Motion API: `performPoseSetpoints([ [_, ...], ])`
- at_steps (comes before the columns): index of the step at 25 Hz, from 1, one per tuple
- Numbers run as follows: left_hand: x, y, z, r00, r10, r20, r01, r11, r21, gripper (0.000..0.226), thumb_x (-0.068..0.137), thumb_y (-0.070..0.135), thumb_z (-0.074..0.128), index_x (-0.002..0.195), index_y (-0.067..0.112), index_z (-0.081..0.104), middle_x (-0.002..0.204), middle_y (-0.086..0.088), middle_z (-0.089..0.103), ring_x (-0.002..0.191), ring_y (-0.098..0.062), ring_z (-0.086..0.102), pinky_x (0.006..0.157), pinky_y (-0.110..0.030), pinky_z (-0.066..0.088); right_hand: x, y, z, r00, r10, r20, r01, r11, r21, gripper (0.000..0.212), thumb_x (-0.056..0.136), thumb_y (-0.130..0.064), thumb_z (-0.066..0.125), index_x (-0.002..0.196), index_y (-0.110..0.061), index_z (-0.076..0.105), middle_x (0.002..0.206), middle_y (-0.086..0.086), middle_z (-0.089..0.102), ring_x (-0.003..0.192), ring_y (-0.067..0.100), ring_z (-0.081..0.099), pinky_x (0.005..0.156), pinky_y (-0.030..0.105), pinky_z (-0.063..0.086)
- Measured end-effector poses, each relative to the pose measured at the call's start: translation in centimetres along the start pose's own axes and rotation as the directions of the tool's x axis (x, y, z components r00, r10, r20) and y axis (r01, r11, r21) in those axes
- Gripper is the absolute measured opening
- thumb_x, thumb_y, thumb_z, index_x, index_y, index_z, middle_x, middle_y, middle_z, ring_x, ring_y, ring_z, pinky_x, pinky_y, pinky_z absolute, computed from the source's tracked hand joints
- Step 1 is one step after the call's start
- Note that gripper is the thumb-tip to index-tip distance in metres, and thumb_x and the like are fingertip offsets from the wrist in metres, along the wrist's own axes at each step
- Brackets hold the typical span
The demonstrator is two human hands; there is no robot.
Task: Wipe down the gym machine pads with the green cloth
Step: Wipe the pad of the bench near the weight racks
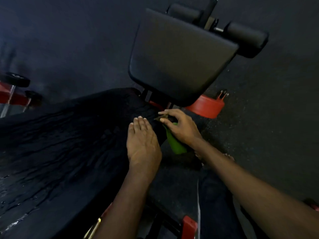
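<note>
Right grip (181, 128): clamped on the green cloth (175, 144); fingers and thumb curl round its upper end, fingertips pinching a fold near the corner of the long pad (69, 144)
Left grip (143, 144): fingers straight and together, lying flat on the long pad's end; holds nothing
Cloth position: bunched into a narrow roll; hangs off the pad's end edge, just beside the left grip; most of it is off the pad and over the floor (276, 135)
Long pad: dark, wrinkled surface; a few glints lower left, cannot tell if wet
Other pads: square pad (179, 57) beyond both grips; roller pads (246, 38) behind it; neither is touched
Step (my read): wipe at the long pad's end not properly under way; square pad and rollers not yet done
Risk 1: the cloth is rolled, so contact area is small; passes would leave unwiped strips
Risk 2: pinch sits at one end only; drag across the wrinkles could pull the cloth free; it would drop to the floor and pick up grit
Risk 3: the wrinkled surface may ruck up if the left grip lifts
Risk 4: frame parts in the gap between the pads; the hanging end could snag there
</note>
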State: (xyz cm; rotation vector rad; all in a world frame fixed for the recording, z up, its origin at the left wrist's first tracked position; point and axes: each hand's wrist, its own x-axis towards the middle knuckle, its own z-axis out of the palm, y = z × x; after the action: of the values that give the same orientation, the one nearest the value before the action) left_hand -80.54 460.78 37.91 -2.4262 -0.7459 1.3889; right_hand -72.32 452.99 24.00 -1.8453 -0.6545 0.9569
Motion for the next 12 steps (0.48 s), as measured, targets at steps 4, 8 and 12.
performPoseSetpoints([
  [4, -0.1, 0.3, -0.4, 0.998, -0.002, 0.069, 0.003, 1.000, -0.007, 0.093, 0.102, 0.049, 0.041, 0.153, -0.010, -0.010, 0.163, -0.029, -0.009, 0.154, -0.040, -0.003, 0.126, -0.048, 0.007, 2.5, -0.5, 0.1, 0.996, -0.065, 0.066, 0.068, 0.997, -0.040, 0.028, 0.092, -0.038, 0.068, 0.119, -0.034, 0.071, 0.123, -0.012, 0.064, 0.116, 0.002, 0.059, 0.100, 0.025, 0.048],
  [8, 0.4, 0.2, -0.3, 0.996, 0.000, 0.087, 0.005, 0.998, -0.061, 0.091, 0.103, 0.045, 0.039, 0.151, -0.012, -0.014, 0.162, -0.030, -0.014, 0.153, -0.041, -0.009, 0.126, -0.049, 0.002, 7.1, -2.4, 1.8, 0.982, -0.119, 0.149, 0.133, 0.987, -0.092, 0.027, 0.093, -0.040, 0.065, 0.119, -0.033, 0.071, 0.119, -0.011, 0.068, 0.110, 0.005, 0.062, 0.095, 0.034, 0.052],
  [12, 0.6, -0.4, -1.2, 0.991, -0.034, 0.129, 0.069, 0.958, -0.279, 0.110, 0.097, 0.062, 0.046, 0.151, -0.006, -0.021, 0.162, -0.023, -0.023, 0.152, -0.034, -0.018, 0.126, -0.045, -0.005, 7.3, -3.4, 1.1, 0.978, -0.060, 0.202, 0.089, 0.986, -0.139, 0.029, 0.095, -0.052, 0.057, 0.120, -0.041, 0.066, 0.117, -0.016, 0.067, 0.107, 0.002, 0.062, 0.094, 0.033, 0.052],
])
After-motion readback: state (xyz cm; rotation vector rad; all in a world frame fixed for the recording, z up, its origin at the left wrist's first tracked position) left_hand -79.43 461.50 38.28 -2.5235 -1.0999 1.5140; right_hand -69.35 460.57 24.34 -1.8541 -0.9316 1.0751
